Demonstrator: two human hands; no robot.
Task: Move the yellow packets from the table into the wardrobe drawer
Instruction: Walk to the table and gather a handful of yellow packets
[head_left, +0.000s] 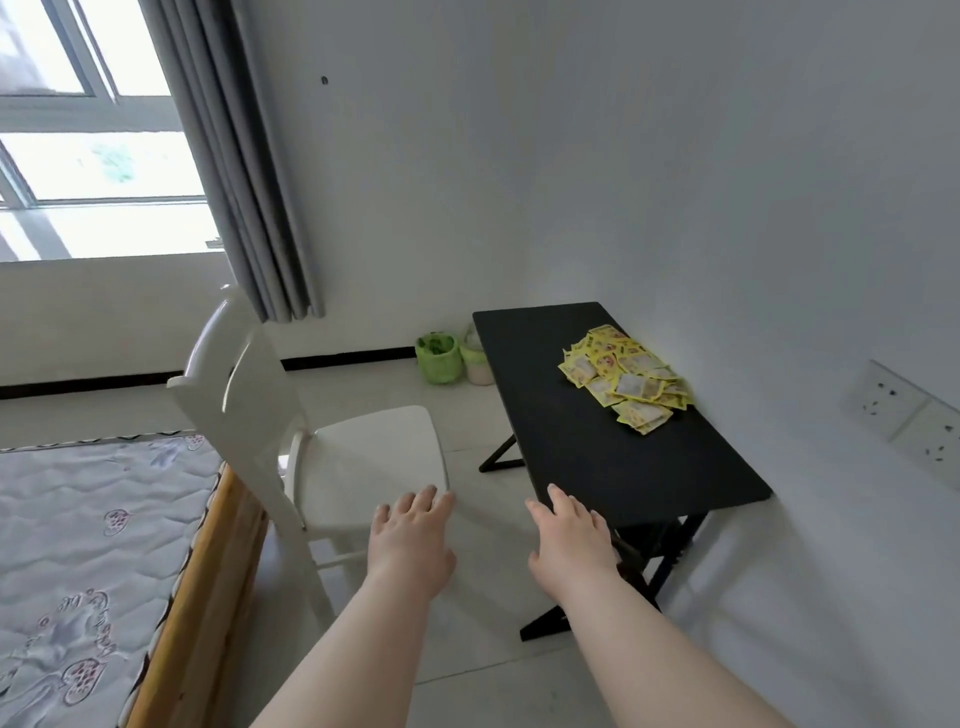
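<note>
While left hand (410, 543) and right hand (571, 545) hover spread, empty, yellow packets (626, 376) heaped on table (571, 447), well beyond

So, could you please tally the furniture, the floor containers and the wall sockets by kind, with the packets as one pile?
Black table: 1
White chair: 1
Bed: 1
Pile of yellow packets: 1
Containers on the floor: 2
Wall socket plates: 2
Total: 8
</note>
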